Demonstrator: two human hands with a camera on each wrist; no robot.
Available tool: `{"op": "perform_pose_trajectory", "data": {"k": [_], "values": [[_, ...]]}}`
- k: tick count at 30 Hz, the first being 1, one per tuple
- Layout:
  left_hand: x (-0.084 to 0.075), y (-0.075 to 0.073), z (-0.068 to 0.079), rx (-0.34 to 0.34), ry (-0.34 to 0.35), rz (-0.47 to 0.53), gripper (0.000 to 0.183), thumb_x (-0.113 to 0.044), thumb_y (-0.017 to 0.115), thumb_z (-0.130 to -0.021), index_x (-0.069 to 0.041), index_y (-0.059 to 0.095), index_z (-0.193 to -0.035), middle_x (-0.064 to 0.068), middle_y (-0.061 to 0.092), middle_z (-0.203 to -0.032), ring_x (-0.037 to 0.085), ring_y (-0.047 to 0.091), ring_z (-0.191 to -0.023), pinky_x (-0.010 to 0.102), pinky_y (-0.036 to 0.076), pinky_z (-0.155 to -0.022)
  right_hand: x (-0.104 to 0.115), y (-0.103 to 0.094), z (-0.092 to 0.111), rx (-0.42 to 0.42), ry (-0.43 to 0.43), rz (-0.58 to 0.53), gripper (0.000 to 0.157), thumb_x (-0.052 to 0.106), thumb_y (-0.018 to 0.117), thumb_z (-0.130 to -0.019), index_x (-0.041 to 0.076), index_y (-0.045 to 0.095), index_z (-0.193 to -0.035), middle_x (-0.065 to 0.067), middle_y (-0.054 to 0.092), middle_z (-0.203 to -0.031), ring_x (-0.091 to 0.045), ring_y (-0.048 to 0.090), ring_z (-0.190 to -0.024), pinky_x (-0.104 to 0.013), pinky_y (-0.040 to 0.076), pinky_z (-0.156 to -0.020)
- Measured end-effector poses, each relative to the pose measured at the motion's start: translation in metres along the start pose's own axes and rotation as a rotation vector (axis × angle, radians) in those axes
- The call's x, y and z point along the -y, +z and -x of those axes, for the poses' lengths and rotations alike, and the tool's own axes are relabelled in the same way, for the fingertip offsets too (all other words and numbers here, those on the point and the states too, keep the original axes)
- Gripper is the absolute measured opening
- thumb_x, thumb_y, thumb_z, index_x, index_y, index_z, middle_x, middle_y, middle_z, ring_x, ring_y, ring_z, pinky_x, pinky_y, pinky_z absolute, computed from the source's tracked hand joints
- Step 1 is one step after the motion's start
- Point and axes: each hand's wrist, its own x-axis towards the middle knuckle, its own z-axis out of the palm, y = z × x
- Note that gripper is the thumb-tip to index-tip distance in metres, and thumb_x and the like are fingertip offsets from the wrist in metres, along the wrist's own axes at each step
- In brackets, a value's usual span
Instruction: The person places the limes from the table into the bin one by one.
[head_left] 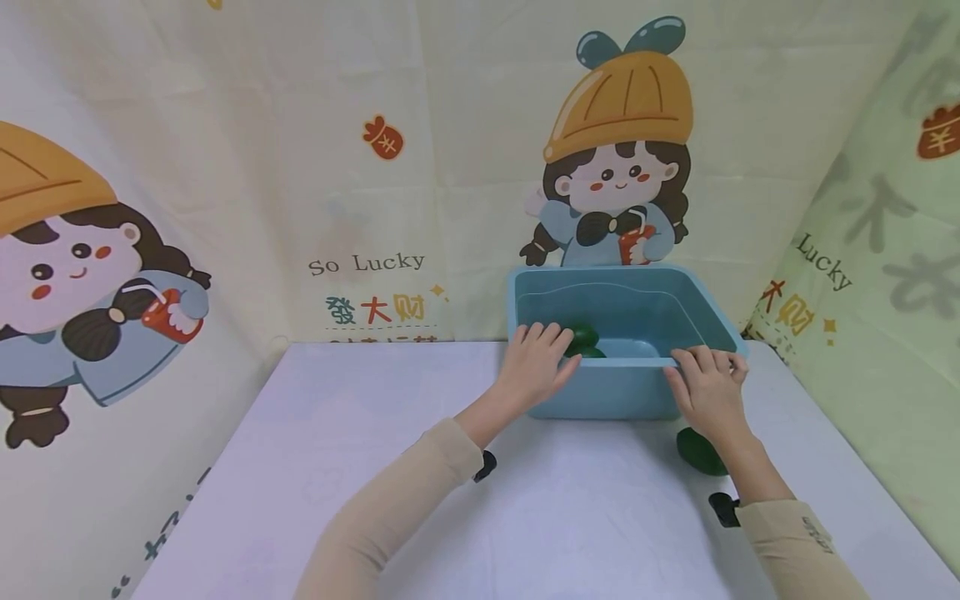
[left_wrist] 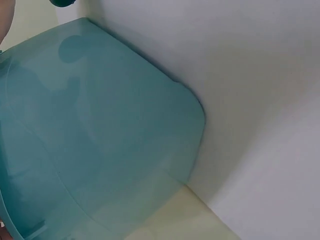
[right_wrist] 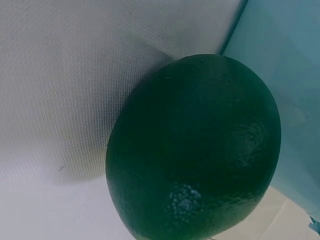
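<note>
A blue plastic bin (head_left: 607, 392) stands upright at the back right of the table. My left hand (head_left: 534, 362) grips the left part of its near rim, fingers over the edge. Farther right on that rim, my right hand (head_left: 708, 385) has its fingers curled over and the thumb on the outer side. Inside the bin, beside the left hand, lie dark green avocados (head_left: 583, 337), partly hidden by the wall and fingers. Another avocado (head_left: 700, 452) rests on the table below my right hand; it fills much of the right wrist view, close to the bin wall (right_wrist: 300, 115).
The white-covered table (head_left: 360, 450) extends left and forward of the bin. A printed cloth backdrop (head_left: 465, 167) rises right behind the bin, with another cloth side (head_left: 885, 400) to the right. Black wrist devices (head_left: 724, 509) sit at both sleeves.
</note>
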Motion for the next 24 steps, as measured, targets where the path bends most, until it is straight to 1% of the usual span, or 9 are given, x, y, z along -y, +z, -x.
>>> {"op": "perform_pose_trajectory", "data": {"k": [12, 18, 24], "values": [[0.006, 0.009, 0.01, -0.113, 0.085, -0.077, 0.03, -0.041, 0.038, -0.094, -0.02, 0.052, -0.11, -0.005, 0.052, -0.1, 0.014, 0.046, -0.086, 0.029, 0.034, -0.077, 0.0, 0.0, 0.001, -0.001, 0.003, 0.004, 0.061, 0.05, 0.022, -0.096, -0.002, 0.053, -0.103, -0.021, 0.046, -0.096, -0.04, 0.036, -0.089, -0.059, 0.011, -0.079], [0.009, 0.011, 0.014, -0.129, 0.112, -0.088, 0.028, -0.041, 0.039, -0.093, -0.02, 0.051, -0.108, -0.004, 0.051, -0.101, 0.015, 0.046, -0.088, 0.03, 0.034, -0.082, 0.0, 0.0, 0.001, -0.002, 0.001, 0.001, 0.06, 0.049, 0.022, -0.096, -0.002, 0.053, -0.104, -0.021, 0.045, -0.096, -0.04, 0.036, -0.089, -0.059, 0.011, -0.078], [0.012, 0.012, 0.018, -0.187, 0.15, -0.085, 0.026, -0.039, 0.041, -0.093, -0.019, 0.053, -0.103, -0.003, 0.051, -0.096, 0.015, 0.046, -0.085, 0.031, 0.035, -0.084, 0.0, 0.0, 0.0, -0.004, -0.002, 0.004, 0.06, 0.049, 0.022, -0.096, -0.002, 0.053, -0.103, -0.021, 0.045, -0.096, -0.04, 0.036, -0.089, -0.059, 0.011, -0.078]]}}
